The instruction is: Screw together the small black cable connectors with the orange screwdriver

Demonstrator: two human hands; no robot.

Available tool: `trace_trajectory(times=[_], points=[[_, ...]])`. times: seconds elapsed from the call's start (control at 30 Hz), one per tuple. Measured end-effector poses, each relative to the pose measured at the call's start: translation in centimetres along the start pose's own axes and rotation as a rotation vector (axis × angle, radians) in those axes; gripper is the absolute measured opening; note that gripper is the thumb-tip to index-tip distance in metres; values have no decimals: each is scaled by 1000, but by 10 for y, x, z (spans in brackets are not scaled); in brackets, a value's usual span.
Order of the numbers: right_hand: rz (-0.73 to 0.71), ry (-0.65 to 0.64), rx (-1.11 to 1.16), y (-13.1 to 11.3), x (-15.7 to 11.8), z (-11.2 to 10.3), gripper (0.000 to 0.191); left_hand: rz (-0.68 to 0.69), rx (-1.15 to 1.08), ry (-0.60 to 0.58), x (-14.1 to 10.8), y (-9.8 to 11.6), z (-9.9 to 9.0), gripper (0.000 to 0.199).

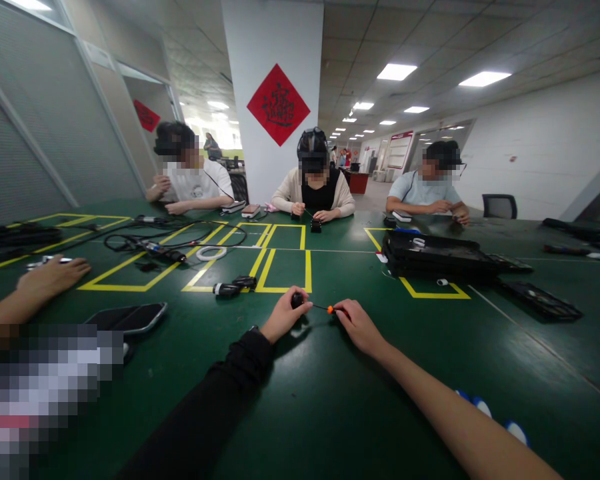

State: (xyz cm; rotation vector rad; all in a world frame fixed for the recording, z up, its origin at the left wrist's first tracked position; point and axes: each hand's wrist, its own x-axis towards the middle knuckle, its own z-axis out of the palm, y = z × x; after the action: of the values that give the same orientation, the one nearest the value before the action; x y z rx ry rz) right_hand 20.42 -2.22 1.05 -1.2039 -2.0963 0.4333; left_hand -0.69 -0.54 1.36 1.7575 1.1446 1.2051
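head view: left hand point(283, 315) fingers pinch a small black part point(297, 301); right hand point(356, 323) fingers grip a screwdriver point(325, 308).

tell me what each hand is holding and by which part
The left hand pinches a small black part around its body. The right hand grips a small screwdriver by its orange handle end, tip at the part.

A wide green table point(330, 413) marked with yellow tape squares point(285, 267). On it lie black cables point(150, 243), a white ring point(211, 253), a dark flat case point(130, 317) and stacked black trays point(435, 257).
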Motion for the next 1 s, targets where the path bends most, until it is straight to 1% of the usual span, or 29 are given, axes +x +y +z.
trace_trajectory(times=[0.13,0.3,0.43,0.6,0.77,0.87,1.0], points=[[5,1,26,-3,-2,-1,17,17,0,-2,0,-2,0,20],[34,0,41,-1,-2,-1,22,25,7,-7,0,-3,0,18],[10,-3,25,2,-1,0,26,25,12,-11,2,-4,0,17],[-5,0,49,-1,-1,-1,20,33,9,-14,2,-6,0,18],[8,8,68,-2,-2,-1,21,32,15,-2,1,-5,1,20],[35,15,59,0,-2,0,23,24,7,-10,1,-4,1,20],[15,-1,19,1,0,0,23,16,2,-7,1,-4,0,21]])
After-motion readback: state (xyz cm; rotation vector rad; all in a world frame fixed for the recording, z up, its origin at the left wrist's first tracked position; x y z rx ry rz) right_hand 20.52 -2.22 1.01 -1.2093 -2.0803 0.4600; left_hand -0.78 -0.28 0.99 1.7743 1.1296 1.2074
